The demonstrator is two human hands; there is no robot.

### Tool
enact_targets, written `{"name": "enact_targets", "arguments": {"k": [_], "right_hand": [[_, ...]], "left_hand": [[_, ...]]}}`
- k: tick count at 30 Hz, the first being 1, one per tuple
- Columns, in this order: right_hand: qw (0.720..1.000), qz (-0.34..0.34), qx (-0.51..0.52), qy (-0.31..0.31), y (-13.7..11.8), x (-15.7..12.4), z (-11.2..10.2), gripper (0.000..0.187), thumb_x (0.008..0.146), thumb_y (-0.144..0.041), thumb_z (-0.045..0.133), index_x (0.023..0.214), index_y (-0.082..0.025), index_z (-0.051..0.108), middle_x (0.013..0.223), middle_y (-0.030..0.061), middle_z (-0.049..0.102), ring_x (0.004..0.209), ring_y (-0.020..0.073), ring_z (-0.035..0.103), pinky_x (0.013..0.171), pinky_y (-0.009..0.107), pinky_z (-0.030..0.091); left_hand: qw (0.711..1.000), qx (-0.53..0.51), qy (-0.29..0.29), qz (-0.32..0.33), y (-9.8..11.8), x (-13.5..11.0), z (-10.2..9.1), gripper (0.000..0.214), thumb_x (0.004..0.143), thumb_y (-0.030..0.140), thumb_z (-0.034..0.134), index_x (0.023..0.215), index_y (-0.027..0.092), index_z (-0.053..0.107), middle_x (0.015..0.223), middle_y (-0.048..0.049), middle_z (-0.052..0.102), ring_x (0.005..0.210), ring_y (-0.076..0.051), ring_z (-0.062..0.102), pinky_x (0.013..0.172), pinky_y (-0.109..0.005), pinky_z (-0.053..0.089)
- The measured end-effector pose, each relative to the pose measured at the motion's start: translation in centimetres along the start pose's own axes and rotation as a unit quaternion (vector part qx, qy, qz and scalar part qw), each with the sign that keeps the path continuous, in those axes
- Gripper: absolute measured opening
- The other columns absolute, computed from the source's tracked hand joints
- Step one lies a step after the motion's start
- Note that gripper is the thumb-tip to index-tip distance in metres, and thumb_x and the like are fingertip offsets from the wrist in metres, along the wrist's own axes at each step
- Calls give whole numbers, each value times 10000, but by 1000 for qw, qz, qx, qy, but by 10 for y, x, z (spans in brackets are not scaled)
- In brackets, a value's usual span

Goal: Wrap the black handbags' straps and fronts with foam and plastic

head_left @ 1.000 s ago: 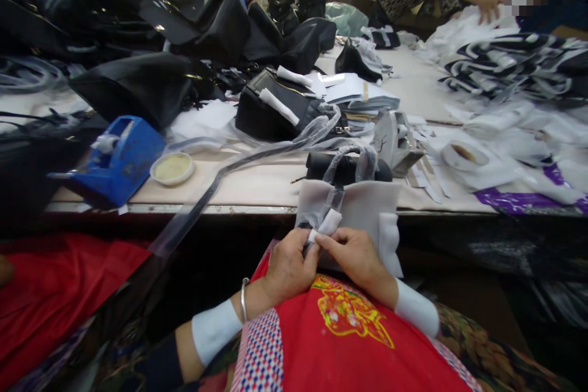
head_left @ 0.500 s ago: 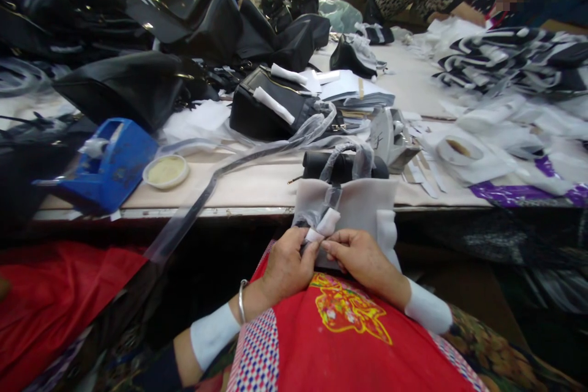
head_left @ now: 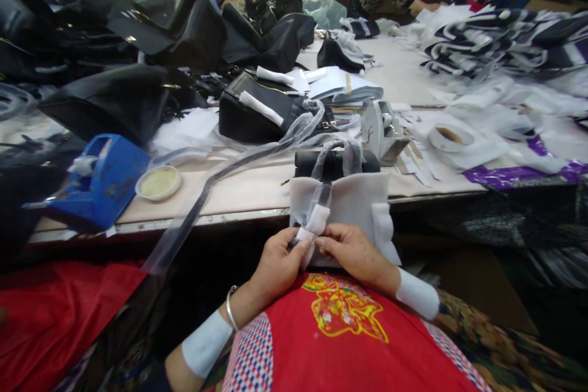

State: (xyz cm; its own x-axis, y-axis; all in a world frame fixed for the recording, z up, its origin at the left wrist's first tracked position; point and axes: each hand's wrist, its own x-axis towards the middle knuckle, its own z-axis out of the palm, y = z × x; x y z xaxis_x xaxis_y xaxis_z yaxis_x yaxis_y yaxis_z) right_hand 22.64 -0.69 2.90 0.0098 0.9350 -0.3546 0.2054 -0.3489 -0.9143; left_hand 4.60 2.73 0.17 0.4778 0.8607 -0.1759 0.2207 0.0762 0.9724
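Observation:
My left hand (head_left: 281, 262) is closed on a strap end wrapped in white foam (head_left: 316, 220), with thumb and fingers pinching it. Close beside it, my right hand (head_left: 351, 250) pinches the edge of the same white wrap. Behind the hands a black handbag (head_left: 337, 162) hangs over the table edge toward me, its front covered by a pale foam sheet (head_left: 353, 199). Clear plastic film covers the bag's looped handle (head_left: 328, 153). What lies right under my fingertips is partly hidden.
A blue tape dispenser (head_left: 98, 180) and a round tub (head_left: 158, 184) stand at left, a grey dispenser (head_left: 381, 131) beyond the bag. A black bag (head_left: 252, 107) and a film-wrapped strap (head_left: 202, 196) lie nearby. A tape roll (head_left: 451, 136) is at right. Other people are at the back.
The view has shifted slightly, so the scene sits a little further left. Both hands stay at the white wrap, with only small finger movement.

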Motion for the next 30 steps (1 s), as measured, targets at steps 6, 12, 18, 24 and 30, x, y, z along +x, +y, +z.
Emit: {"name": "enact_targets", "arguments": {"k": [6,12,18,24,30], "right_hand": [[995,-70,63,-13,1,9,4,238,819,-382,676,774,-149,689,676,-10,621,629,123,529,593,239,420],[994,-68,82,-34,8,18,9,325,813,-434,699,657,-154,647,612,-4,616,581,125,538,555,237,423],[983,-70,143,-91,16,21,7,298,822,-419,690,704,-148,652,631,-5,624,571,115,548,562,229,443],[990,-95,78,-62,12,16,14,190,843,-242,566,790,-143,719,703,14,688,627,140,606,588,233,478],[984,-140,-110,14,6,16,10,186,815,-146,549,791,-159,733,766,34,736,705,173,645,655,250,497]], "left_hand": [[975,-210,-52,-49,-6,4,-14,309,866,409,689,1000,131,710,820,-49,667,686,-139,561,636,-241,444],[946,-289,-123,-79,-16,6,-19,319,913,402,641,1080,134,691,693,-24,607,553,-101,487,548,-224,383],[931,-312,-167,-88,-16,10,-22,327,915,423,630,1088,151,686,693,-42,644,534,-104,491,564,-231,397],[927,-312,-183,-98,-17,9,-19,331,883,440,665,1034,146,668,690,-27,607,554,-106,500,554,-227,385],[984,-139,-107,-22,-1,6,-13,382,905,500,600,1051,150,649,772,-27,618,641,-137,539,614,-255,430]]}}
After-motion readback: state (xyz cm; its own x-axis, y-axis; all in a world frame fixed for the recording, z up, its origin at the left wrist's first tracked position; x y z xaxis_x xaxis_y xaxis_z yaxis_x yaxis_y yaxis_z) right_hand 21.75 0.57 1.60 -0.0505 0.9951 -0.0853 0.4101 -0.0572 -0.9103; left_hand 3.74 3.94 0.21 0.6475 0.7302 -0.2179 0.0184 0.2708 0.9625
